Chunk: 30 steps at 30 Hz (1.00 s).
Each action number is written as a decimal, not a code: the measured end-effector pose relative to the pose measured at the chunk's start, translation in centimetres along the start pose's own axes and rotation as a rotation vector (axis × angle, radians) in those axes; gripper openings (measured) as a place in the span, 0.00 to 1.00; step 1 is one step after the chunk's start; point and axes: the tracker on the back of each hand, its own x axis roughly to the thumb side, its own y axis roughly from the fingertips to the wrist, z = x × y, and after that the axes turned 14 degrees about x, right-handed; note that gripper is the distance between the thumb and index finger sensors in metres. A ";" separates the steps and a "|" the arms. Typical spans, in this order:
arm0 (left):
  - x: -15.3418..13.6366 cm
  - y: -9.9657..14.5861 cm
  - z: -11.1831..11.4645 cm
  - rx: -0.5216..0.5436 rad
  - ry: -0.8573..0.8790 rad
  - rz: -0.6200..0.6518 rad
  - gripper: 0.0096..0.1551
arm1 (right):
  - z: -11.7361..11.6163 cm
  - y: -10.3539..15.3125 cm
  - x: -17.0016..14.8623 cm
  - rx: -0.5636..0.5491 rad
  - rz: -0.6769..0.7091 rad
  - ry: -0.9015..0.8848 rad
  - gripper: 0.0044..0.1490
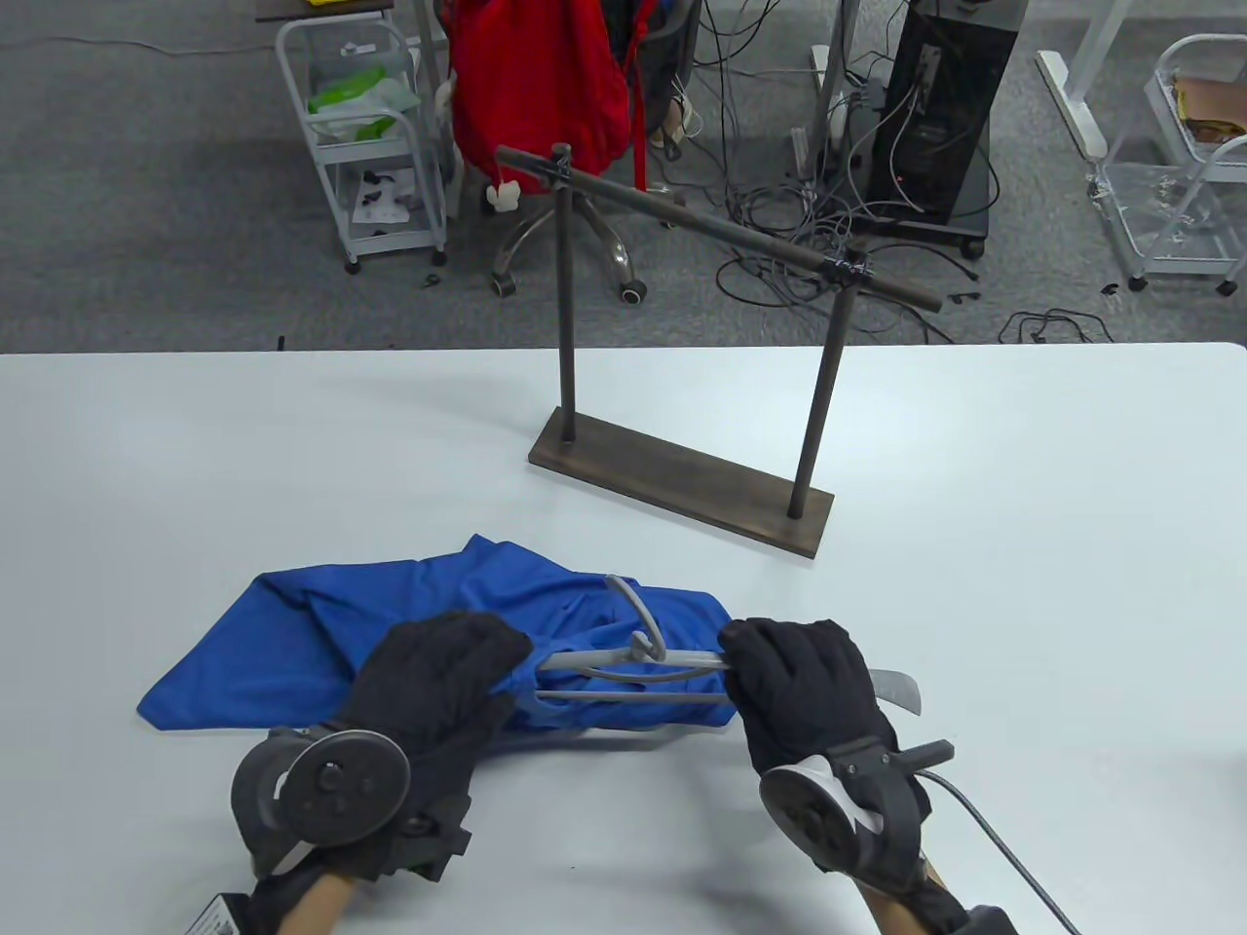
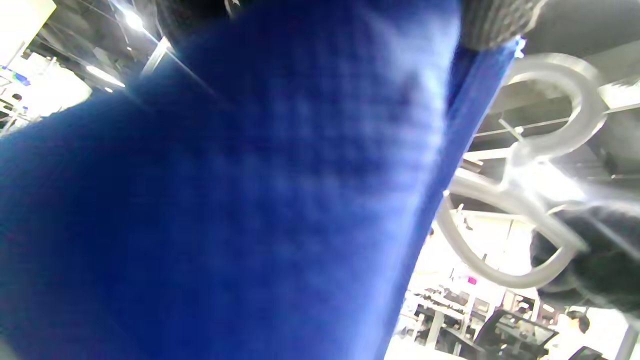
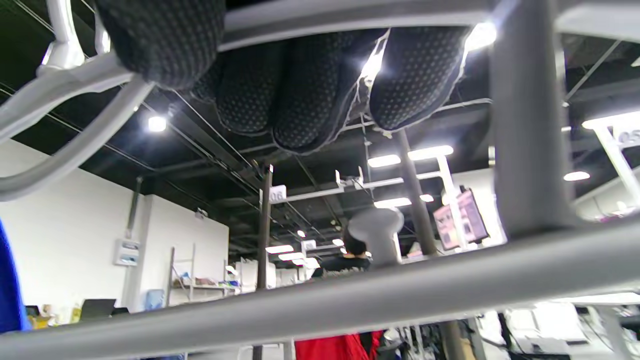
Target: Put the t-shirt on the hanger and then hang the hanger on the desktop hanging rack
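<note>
Blue fabric, a crumpled t-shirt [image 1: 321, 633], lies bunched near the front edge of the white tabletop [image 1: 1023, 584], left of centre, as two black-gloved hands work a grey plastic hanger [image 1: 643, 672] into it. The left hand [image 1: 429, 691] has its fingers curled into the cloth at the shirt's right end, where one arm of the hanger disappears inside the fabric. The right hand [image 1: 809, 682] is closed round the hanger's other arm, the tip of which sticks out past the glove toward the right edge. The hook [image 1: 638, 609] rises between the two hands and lies over the shirt. A round tracker sits on the back of each wrist, and a cable trails from the right one off the front edge.

Behind, near the middle of the tabletop, stands the dark desktop hanging rack [image 1: 682, 487]: a flat base set at an angle, two uprights and a crossbar [image 1: 721, 229] with nothing hung on it. Bare white surface lies between shirt and rack, and wide stretches run to the left, right and far edges.

On the grey floor beyond the far edge are a white wire cart [image 1: 370, 136], a chair draped in red cloth [image 1: 536, 78], a tangle of cables [image 1: 779, 214] and a black tower unit [image 1: 940, 117]. In the right wrist view a small sign reads "06"; other writing is too small or blurred to read.
</note>
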 end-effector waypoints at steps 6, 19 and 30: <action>0.2 0.1 1.8 -0.104 -0.029 0.020 0.31 | 0.5 0.7 1.9 -0.064 0.084 0.049 0.28; 2.0 0.5 3.3 -0.297 -0.070 0.143 0.34 | -0.4 1.1 4.2 -0.037 0.171 0.101 0.27; 1.0 0.1 1.5 -0.036 -0.155 0.081 0.34 | -0.5 1.6 4.5 -0.113 0.211 0.204 0.37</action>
